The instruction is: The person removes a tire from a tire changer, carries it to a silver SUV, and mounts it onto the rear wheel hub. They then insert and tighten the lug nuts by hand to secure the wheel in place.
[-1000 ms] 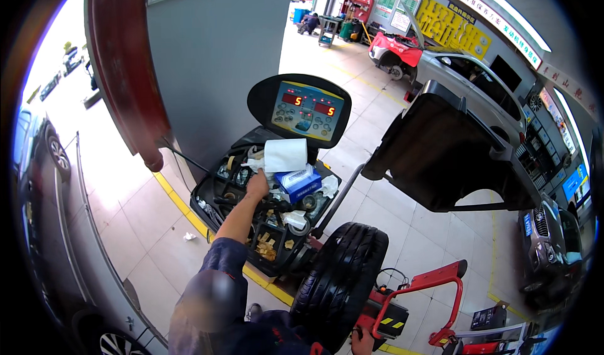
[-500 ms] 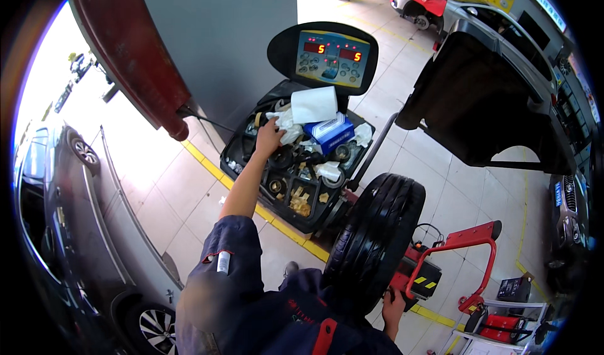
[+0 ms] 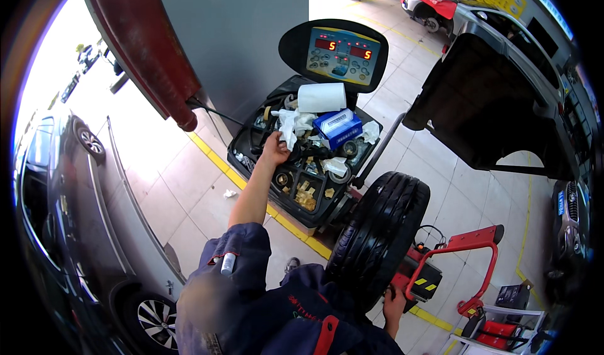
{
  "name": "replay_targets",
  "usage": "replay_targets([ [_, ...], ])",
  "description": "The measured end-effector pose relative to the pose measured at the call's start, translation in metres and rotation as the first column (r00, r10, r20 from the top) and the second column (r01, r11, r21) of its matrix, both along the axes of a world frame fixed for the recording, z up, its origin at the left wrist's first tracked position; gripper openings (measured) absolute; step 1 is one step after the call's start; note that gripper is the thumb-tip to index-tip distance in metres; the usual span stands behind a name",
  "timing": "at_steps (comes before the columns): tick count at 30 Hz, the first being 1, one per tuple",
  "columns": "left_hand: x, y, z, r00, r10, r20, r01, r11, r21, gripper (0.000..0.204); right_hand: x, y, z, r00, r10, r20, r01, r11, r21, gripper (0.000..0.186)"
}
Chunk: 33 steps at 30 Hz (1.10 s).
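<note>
My left hand (image 3: 275, 149) is closed on a crumpled white paper tissue (image 3: 287, 127), over the black parts tray (image 3: 267, 193) of a wheel balancer. More white tissue lies just behind it, beside a white paper roll (image 3: 321, 97) and a blue box (image 3: 338, 128). Down at the lower right, my right hand (image 3: 394, 303) sits by the outer side of a black tyre (image 3: 377, 238) that stands upright at the machine. Its fingers are curled, but what they grip is hidden.
Behind the tray rises the balancer's lit display panel (image 3: 343, 54). A black wheel guard (image 3: 487, 106) is raised at the right, above a red tubular handle (image 3: 487, 267). On the left are a red lift arm (image 3: 141, 47) and a dark car (image 3: 82, 229).
My left hand has drawn back toward me, pulling the tissue off the heap. The right hand stays beside the tyre. The whole view has shifted slightly.
</note>
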<state>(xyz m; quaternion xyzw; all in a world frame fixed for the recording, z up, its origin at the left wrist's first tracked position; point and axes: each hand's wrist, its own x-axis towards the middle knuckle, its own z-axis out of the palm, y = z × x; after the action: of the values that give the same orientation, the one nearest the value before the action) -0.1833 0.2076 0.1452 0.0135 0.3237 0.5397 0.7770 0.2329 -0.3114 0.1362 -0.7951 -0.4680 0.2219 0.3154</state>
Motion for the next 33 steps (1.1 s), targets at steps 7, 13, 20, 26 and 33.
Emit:
replay_targets([
  [7, 0.011, 0.03, 0.069, 0.846, -0.285, 0.451, 0.053, 0.886, 0.46, 0.036, 0.0, 0.005, 0.007, 0.999, 0.019, -0.045, -0.019, 1.0, 0.013, 0.028],
  [13, 0.045, 0.013, 0.042, 0.899, -0.082, 0.431, -0.014, 0.977, 0.214, 0.047, -0.002, 0.005, 0.004, 1.0, -0.014, -0.023, 0.014, 1.0, 0.012, 0.026],
  [20, 0.093, -0.045, 0.034, 0.894, -0.288, 0.343, 0.303, 0.953, 0.011, 0.079, 0.002, -0.004, -0.012, 0.999, -0.053, -0.011, 0.053, 0.998, 0.026, 0.025],
  [26, 0.092, -0.065, 0.117, 0.831, -0.407, 0.379, 0.216, 0.864, 0.454, 0.063, 0.005, 0.0, -0.01, 0.998, -0.055, -0.044, 0.054, 0.998, -0.025, 0.026],
  [33, 0.071, -0.099, 0.101, 0.971, -0.2, 0.132, 0.113, 0.869, 0.482, 0.03, 0.003, -0.004, -0.002, 0.999, -0.043, -0.005, 0.043, 0.999, 0.027, 0.027],
])
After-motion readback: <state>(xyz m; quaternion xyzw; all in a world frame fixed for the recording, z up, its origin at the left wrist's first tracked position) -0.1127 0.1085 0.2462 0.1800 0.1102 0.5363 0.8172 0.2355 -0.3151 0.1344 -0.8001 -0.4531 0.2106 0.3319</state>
